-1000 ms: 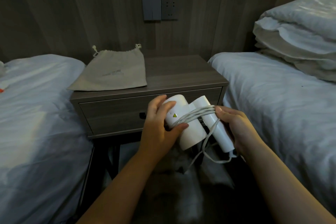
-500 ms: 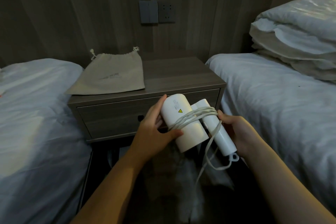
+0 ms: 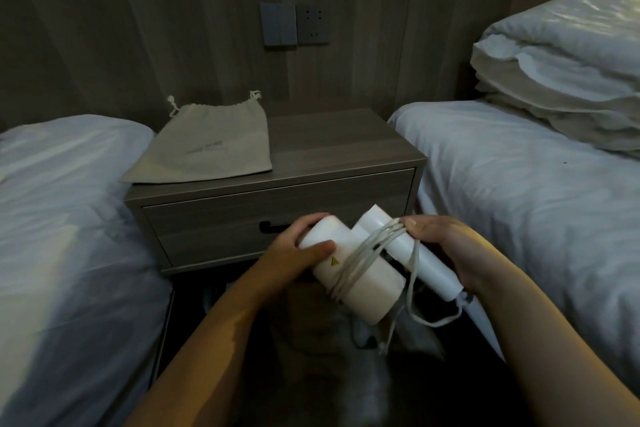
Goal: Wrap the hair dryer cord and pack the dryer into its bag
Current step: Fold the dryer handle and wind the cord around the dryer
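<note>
A white hair dryer (image 3: 363,282) is held in front of the nightstand drawer, its handle folded alongside the barrel. My left hand (image 3: 294,253) grips the barrel's far end, thumb on top. My right hand (image 3: 446,243) holds the handle and pinches several turns of the white cord (image 3: 360,253) against it. The cord is wound across barrel and handle; a loose loop hangs below. A beige drawstring bag (image 3: 207,146) lies flat on the nightstand's left half, away from both hands.
The dark wood nightstand (image 3: 339,149) stands between two beds with white sheets, the left bed (image 3: 69,218) and the right bed (image 3: 519,191). Folded white bedding (image 3: 561,73) sits on the right bed. A switch and socket (image 3: 294,24) are on the wall.
The dryer has swung so its barrel points more toward me. My left hand has slid to the barrel's far end, and my right fingers have risen onto the cord turns.
</note>
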The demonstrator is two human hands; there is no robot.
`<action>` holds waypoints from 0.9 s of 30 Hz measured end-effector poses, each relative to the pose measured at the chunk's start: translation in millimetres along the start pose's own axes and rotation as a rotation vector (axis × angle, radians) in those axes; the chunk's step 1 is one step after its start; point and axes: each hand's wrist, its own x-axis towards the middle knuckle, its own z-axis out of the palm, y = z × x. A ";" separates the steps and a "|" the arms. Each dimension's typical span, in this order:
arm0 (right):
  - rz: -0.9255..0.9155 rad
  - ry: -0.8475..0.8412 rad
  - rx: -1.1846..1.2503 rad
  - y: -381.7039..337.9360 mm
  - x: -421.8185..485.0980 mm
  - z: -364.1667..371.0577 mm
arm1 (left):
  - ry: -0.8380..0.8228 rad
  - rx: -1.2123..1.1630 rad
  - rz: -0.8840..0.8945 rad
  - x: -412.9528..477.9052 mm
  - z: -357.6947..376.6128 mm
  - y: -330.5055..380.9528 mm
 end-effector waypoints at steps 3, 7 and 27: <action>-0.029 -0.056 -0.086 1.7 -1.6 3.1 | -0.121 0.056 -0.090 -2.1 -6.5 0.2; 0.001 -0.143 -0.135 3.3 -0.2 0.0 | -0.230 0.124 -0.101 -4.1 -11.6 -2.5; -0.071 -0.100 0.221 25.6 32.8 -6.2 | -0.114 -0.312 -0.307 -4.1 3.2 -15.0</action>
